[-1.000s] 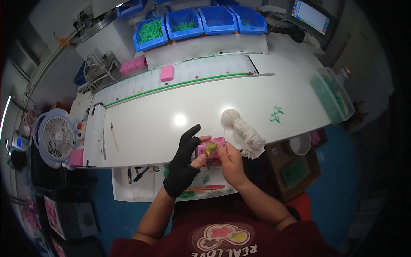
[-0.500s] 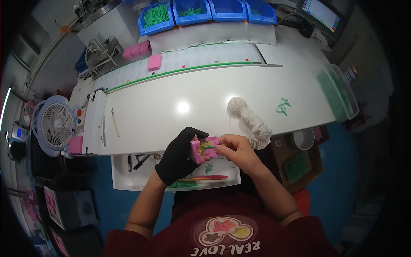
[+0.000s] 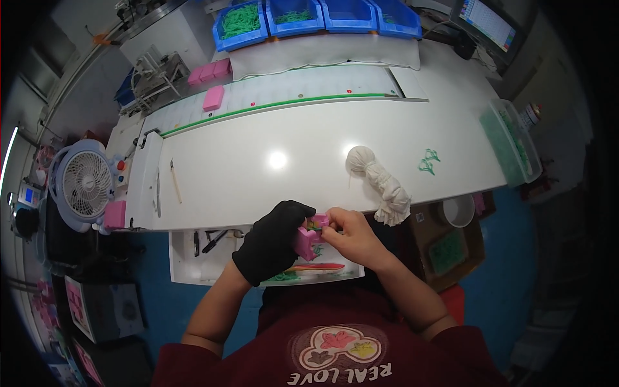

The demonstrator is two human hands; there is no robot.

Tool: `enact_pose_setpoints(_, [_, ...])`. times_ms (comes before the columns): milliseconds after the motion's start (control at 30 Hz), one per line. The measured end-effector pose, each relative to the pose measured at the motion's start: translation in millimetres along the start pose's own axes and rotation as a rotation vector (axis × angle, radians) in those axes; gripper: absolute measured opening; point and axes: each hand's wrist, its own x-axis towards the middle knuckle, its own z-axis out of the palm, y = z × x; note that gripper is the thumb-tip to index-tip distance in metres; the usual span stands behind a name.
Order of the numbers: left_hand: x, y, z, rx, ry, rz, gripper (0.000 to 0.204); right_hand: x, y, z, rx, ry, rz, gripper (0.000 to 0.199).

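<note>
My left hand (image 3: 271, 242), in a black glove, grips a small pink block (image 3: 305, 239) just below the near edge of the white table (image 3: 271, 161). My bare right hand (image 3: 351, 235) touches the block's top, its fingertips pressing on a small green piece (image 3: 314, 226) set in it. Both hands hover over an open white drawer tray (image 3: 187, 258) holding a red-handled tool (image 3: 316, 266) and green bits.
A knotted white cloth (image 3: 380, 180) and loose green pieces (image 3: 427, 161) lie on the table at right. A thin stick (image 3: 174, 182) lies at left. Behind run a conveyor strip with a pink block (image 3: 213, 99), blue bins (image 3: 309, 16), a fan (image 3: 82, 184) and a green-filled tray (image 3: 512, 142).
Both hands with the pink block have drawn nearer to me, off the table edge and over the drawer. The view has tilted down slightly.
</note>
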Motion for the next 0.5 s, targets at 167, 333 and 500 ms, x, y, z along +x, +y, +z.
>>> enact_pose_setpoints(167, [-10.1, -12.6, -13.9, 0.032, -0.031, -0.11, 0.044, -3.5, -0.4, 4.8, 0.112, -0.096, -0.091, 0.023])
enact_pose_setpoints(333, [-16.2, -16.5, -24.9, -0.111, 0.023, -0.123, 0.045, -9.7, -18.2, 0.5, -0.031, -0.085, -0.216, 0.028])
enact_pose_setpoints(500, [-13.7, -6.7, -12.9, -0.358, -0.027, -0.025, 0.046, 1.5, -13.6, 6.0, 0.3, -0.11, -0.14, 0.025])
